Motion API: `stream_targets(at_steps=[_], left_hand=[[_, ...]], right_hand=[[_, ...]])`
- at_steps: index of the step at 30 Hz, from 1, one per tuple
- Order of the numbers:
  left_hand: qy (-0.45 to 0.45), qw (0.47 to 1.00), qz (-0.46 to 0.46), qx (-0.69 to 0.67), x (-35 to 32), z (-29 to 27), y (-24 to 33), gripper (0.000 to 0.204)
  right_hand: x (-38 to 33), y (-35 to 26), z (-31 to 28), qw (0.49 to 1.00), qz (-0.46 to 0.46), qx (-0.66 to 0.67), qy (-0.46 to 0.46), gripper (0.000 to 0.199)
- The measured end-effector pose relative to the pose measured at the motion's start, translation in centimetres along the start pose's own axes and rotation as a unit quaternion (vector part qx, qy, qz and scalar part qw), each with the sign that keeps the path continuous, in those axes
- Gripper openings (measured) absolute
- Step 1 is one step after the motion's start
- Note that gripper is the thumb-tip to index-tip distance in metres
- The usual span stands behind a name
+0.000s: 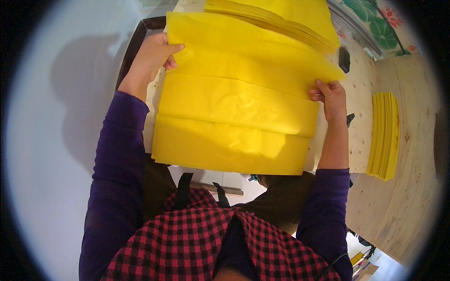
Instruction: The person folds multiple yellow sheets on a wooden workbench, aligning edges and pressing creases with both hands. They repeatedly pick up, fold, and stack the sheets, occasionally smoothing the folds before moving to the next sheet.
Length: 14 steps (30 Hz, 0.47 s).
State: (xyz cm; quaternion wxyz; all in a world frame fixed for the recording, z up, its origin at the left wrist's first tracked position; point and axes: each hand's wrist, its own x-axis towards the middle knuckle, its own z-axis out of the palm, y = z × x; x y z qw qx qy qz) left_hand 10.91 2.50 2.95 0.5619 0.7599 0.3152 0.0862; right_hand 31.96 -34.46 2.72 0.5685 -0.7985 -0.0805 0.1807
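Observation:
A wide yellow fabric-like sheet [243, 49] stretches between my two hands, its far edge lifted. My left hand [157, 55] pinches its left edge, thumb on top. At the right edge, my right hand [329, 96] grips the same sheet between thumb and fingers. Beneath and nearer to me lie more yellow layers [229, 145], with crosswise edges or folds; I cannot tell whether they are one piece or several. Their near edge hangs at the table's front, above my lap.
Beyond the sheet lies a stack of yellow sheets [286, 16]. To the right, a bundle of folded yellow pieces [384, 136] rests on a wooden surface [408, 187]. A small black object [344, 59] sits near the sheet's right corner. A pale wall [51, 140] rises on the left.

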Motion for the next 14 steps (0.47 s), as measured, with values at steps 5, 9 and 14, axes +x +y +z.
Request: stream_targets(at_steps=[5, 9, 14], left_hand=[[0.018, 1.0, -0.002, 0.021, -0.3, 0.1, 0.2, 0.018], [-0.003, 0.999, 0.031, -0.031, -0.1, -0.1, -0.3, 0.02], [-0.012, 0.999, 0.028, -0.008, 0.6, -0.6, -1.2, 0.022]], right_hand=[[0.5, -0.1, 0.0, 1.0, 0.006, 0.009, -0.011, 0.017], [0.5, 0.2, 0.4, 0.997, 0.001, 0.07, -0.017, 0.014], [0.7, 0.8, 0.6, 0.995, 0.017, 0.093, -0.027, 0.032]])
